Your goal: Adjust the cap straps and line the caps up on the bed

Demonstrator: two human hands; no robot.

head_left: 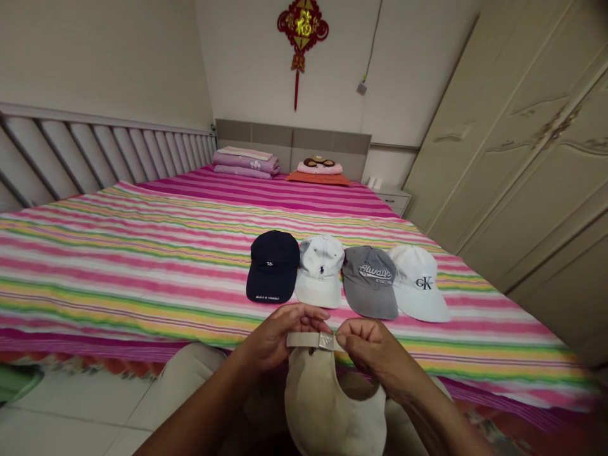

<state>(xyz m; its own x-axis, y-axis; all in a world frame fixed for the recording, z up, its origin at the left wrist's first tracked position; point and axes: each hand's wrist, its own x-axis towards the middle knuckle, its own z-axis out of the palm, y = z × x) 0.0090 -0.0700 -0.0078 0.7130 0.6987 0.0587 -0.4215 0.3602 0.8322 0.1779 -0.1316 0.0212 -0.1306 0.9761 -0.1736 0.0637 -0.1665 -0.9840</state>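
Note:
A beige baseball cap is held low in front of me with its back opening and strap facing up. My left hand is curled round the left end of the strap, its fingers stretching behind the metal buckle. On the other side, my right hand is closed in a pinch at the strap just right of the buckle; its fingertips partly hide that end. Beyond my hands lie a navy cap, a white cap with a small dark emblem, a grey cap and a white cap with dark letters.
The four caps lie side by side on a bed with a striped sheet. Folded bedding and a pink pillow are at the headboard. A slatted rail runs along the left, a wardrobe along the right.

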